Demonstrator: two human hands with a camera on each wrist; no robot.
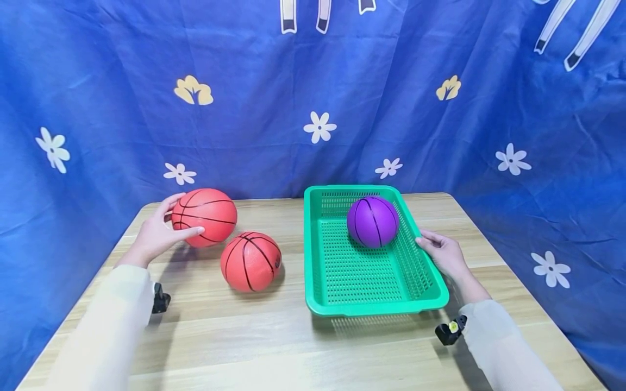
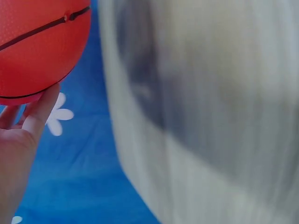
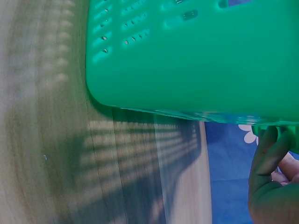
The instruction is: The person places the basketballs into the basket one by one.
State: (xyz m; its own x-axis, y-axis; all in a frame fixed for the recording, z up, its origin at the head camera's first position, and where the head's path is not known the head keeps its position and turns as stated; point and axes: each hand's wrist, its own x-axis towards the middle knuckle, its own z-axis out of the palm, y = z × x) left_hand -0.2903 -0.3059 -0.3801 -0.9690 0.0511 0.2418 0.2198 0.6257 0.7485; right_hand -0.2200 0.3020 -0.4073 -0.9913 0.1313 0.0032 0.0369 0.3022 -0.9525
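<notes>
At the back left of the table my left hand (image 1: 158, 229) holds a red toy basketball (image 1: 207, 217) by its left side, the thumb across its front and the fingers behind. In the left wrist view those fingers (image 2: 41, 112) touch the ball's surface. A second red ball (image 1: 251, 262) rests on the wood just in front of the held one. My right hand (image 1: 444, 254) grips the right rim of a green plastic basket (image 1: 313, 260), thumb on top. The right wrist view has fingers (image 3: 264, 154) curled under that rim. Inside the basket lies a purple ball (image 1: 373, 221), toward the back right.
The light wooden table (image 1: 235, 342) ends at the back against a blue curtain (image 1: 254, 108) with white flowers. The curtain also hangs along both sides. A small black device (image 1: 160, 298) is worn at the left wrist, another (image 1: 450, 331) at the right.
</notes>
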